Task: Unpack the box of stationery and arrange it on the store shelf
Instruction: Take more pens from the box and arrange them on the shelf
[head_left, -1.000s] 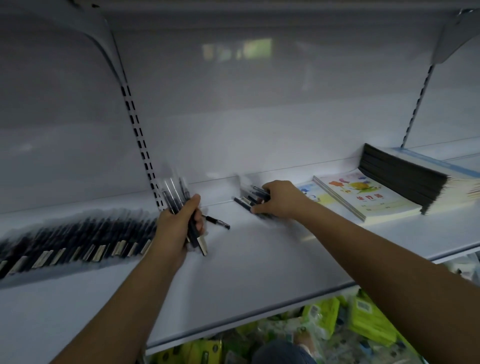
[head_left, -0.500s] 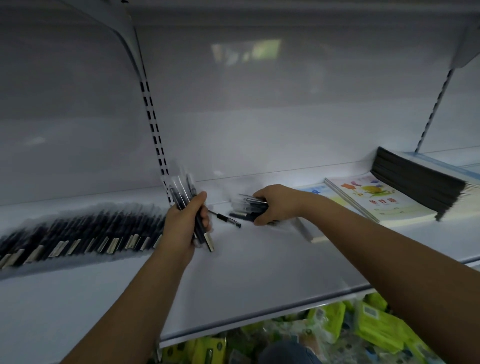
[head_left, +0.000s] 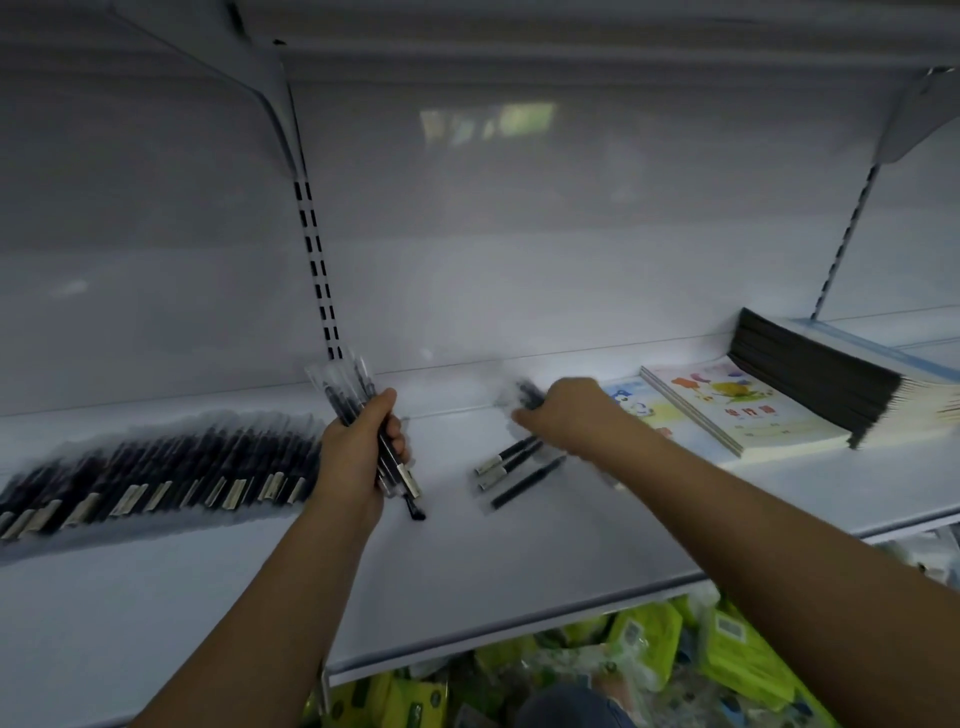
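My left hand (head_left: 361, 449) grips a bundle of wrapped black pens (head_left: 358, 410) upright above the white shelf (head_left: 519, 561). A long row of black pens (head_left: 156, 467) lies on the shelf to its left. My right hand (head_left: 563, 410) is curled over a few pens (head_left: 527, 395) at the back of the shelf, blurred by motion. Three loose black pens (head_left: 511, 465) lie on the shelf just in front of and below that hand. One more loose pen (head_left: 413, 506) lies under my left hand.
Colourful exercise books (head_left: 737, 410) and a stack of dark-spined notebooks (head_left: 810, 384) lie on the shelf at the right. A slotted upright (head_left: 317, 270) runs up the back panel. Green packaged goods (head_left: 727, 649) fill the level below the shelf edge.
My right hand has lifted toward the back of the shelf, leaving three pens lying on the shelf. My left hand has kept its bundle.
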